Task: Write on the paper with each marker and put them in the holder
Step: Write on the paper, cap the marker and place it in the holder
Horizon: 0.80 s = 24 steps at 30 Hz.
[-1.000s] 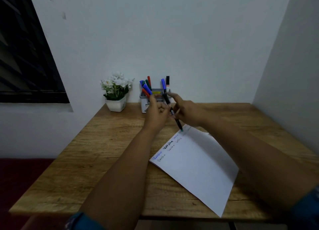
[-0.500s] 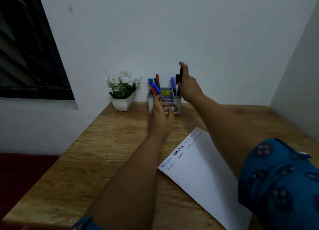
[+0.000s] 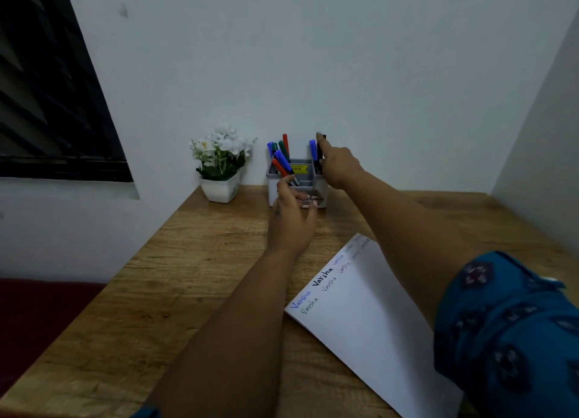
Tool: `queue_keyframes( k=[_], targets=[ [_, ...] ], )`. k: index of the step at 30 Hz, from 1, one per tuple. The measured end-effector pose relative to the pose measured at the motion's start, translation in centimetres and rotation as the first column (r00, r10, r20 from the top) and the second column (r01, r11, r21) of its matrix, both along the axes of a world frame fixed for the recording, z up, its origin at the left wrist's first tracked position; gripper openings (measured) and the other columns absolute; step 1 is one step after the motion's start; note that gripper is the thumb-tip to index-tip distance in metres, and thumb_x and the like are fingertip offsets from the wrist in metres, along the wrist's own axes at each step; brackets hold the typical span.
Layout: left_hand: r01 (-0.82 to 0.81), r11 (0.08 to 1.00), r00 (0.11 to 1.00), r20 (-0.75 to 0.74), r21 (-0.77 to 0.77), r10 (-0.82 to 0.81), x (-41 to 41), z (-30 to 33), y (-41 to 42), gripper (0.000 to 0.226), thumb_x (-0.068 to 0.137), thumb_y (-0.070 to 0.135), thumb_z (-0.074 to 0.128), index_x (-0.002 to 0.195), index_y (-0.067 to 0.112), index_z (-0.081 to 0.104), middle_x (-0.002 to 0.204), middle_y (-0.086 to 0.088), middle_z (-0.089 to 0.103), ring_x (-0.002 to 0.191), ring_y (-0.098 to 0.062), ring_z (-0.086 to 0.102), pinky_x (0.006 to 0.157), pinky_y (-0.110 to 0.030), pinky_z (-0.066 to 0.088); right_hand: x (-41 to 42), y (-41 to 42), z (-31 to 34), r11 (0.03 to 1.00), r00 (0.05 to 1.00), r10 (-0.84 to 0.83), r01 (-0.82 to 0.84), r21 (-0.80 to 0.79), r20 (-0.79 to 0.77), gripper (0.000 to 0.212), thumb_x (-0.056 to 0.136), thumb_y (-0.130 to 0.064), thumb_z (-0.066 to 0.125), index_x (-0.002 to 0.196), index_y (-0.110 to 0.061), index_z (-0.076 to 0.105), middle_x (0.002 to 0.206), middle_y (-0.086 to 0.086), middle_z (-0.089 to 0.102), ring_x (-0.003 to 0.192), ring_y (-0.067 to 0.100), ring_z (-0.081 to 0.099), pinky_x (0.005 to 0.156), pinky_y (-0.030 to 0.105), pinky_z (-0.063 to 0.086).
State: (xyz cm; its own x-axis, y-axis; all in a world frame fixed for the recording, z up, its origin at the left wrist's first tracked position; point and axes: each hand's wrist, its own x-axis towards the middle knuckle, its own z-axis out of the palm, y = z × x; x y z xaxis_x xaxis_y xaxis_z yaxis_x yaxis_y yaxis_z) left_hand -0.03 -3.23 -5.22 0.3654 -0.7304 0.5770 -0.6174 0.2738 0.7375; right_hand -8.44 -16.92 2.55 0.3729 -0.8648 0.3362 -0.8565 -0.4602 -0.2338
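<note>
A grey marker holder (image 3: pixel 321 188) stands at the back of the wooden table (image 3: pixel 188 292), against the wall. Several blue, green and red markers (image 3: pixel 282 157) lean in its left side; a blue marker (image 3: pixel 312 149) stands in its right side. My right hand (image 3: pixel 340 166) reaches over the holder's right side, its fingers on a black marker (image 3: pixel 320 154) that stands upright in that compartment. My left hand (image 3: pixel 293 218) rests against the holder's front, fingers curled around its base. The white paper (image 3: pixel 372 317) with several handwritten words lies at the right front.
A white pot of white flowers (image 3: pixel 221 162) stands left of the holder by the wall. A dark window (image 3: pixel 47 104) fills the left wall. The side wall closes in on the right. The table's left edge drops to a dark red surface (image 3: pixel 37 311).
My right hand carried the black marker from above the paper up to the holder and lowered it into the right compartment. My left hand moved forward to the holder's front.
</note>
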Motion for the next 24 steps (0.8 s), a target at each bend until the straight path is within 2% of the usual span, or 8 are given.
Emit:
queue_keyframes(
  k=[9,11,13,16,18,20,21,24],
  targets=[
    [-0.003,1.0,1.0,-0.017,0.031,0.004,0.3,-0.2,-0.1,0.067,0.088,0.022,0.063,0.142,0.022,0.023,0.101,0.006,0.06,0.1,-0.014,0.061,0.085,-0.037,0.053,-0.8,-0.4,0.2,0.996,0.989,0.079,-0.072,0.061,-0.126,0.078,0.097,-0.007,0.043,0.155,-0.033,-0.003,0.132,0.016,0.046,0.115,0.036,0.046,0.097,0.052,0.043],
    [-0.002,0.999,1.0,-0.017,0.043,0.002,0.3,-0.2,-0.1,0.069,0.087,0.022,0.064,0.142,0.023,0.022,0.102,0.005,0.06,0.101,-0.015,0.061,0.084,-0.036,0.053,-1.3,-0.1,0.1,0.994,0.992,0.11,-0.109,0.024,-0.056,0.074,0.097,-0.006,0.042,0.156,-0.032,0.005,0.133,0.017,0.046,0.115,0.036,0.046,0.098,0.052,0.043],
    [0.001,0.998,1.0,-0.022,0.064,0.0,0.2,-0.1,0.0,0.071,0.087,0.022,0.065,0.142,0.023,0.021,0.103,0.004,0.06,0.102,-0.015,0.06,0.084,-0.034,0.052,-2.6,1.2,0.5,0.984,0.978,0.18,-0.179,-0.021,0.102,0.06,0.097,-0.007,0.046,0.151,-0.023,0.027,0.13,0.017,0.05,0.114,0.035,0.05,0.097,0.046,0.044],
    [0.007,0.995,1.0,-0.027,0.096,-0.004,0.2,0.0,0.1,0.069,0.086,0.022,0.065,0.142,0.022,0.023,0.105,0.002,0.062,0.101,-0.014,0.06,0.083,-0.031,0.05,-5.7,5.0,1.5,0.948,0.942,0.308,-0.316,0.042,0.136,0.022,0.087,-0.006,0.064,0.106,-0.017,0.063,0.102,0.006,0.065,0.097,0.024,0.062,0.088,0.037,0.051],
    [-0.002,0.992,1.0,0.005,0.129,0.001,0.2,0.3,0.2,0.064,0.087,0.023,0.065,0.14,0.018,0.029,0.108,0.001,0.061,0.102,-0.015,0.058,0.083,-0.03,0.049,-8.3,8.0,1.9,0.89,0.929,0.371,-0.355,0.285,-0.001,0.015,0.08,-0.009,0.073,0.082,-0.024,0.068,0.087,-0.007,0.07,0.087,0.01,0.064,0.087,0.033,0.052],
    [-0.01,0.987,0.997,0.08,0.158,-0.003,0.0,0.7,0.5,0.051,0.087,0.023,0.065,0.131,0.015,0.04,0.11,-0.002,0.059,0.102,-0.018,0.057,0.082,-0.033,0.05,-10.9,10.6,1.3,0.807,0.896,0.421,-0.3,0.509,-0.14,0.019,0.075,-0.025,0.082,0.091,-0.029,0.074,0.102,-0.013,0.071,0.1,0.006,0.062,0.094,0.029,0.047],
    [-0.013,0.985,0.992,0.125,0.171,-0.009,-0.2,0.8,0.8,0.042,0.088,0.023,0.064,0.124,0.015,0.045,0.107,-0.003,0.059,0.1,-0.02,0.057,0.081,-0.034,0.05,-12.1,11.6,0.7,0.792,0.88,0.43,-0.259,0.553,-0.204,0.033,0.073,-0.036,0.083,0.105,-0.034,0.072,0.119,-0.015,0.066,0.113,0.007,0.057,0.101,0.031,0.043],
    [0.027,0.973,0.976,0.204,0.23,-0.076,-1.0,1.5,2.1,0.022,0.089,0.02,0.061,0.11,0.015,0.055,0.093,0.001,0.059,0.091,-0.018,0.058,0.075,-0.03,0.049,-14.8,13.9,-1.7,0.819,0.861,0.395,-0.171,0.548,-0.322,0.065,0.079,-0.057,0.07,0.139,-0.048,0.044,0.155,-0.016,0.032,0.139,0.015,0.035,0.114,0.037,0.025]
  ],
)
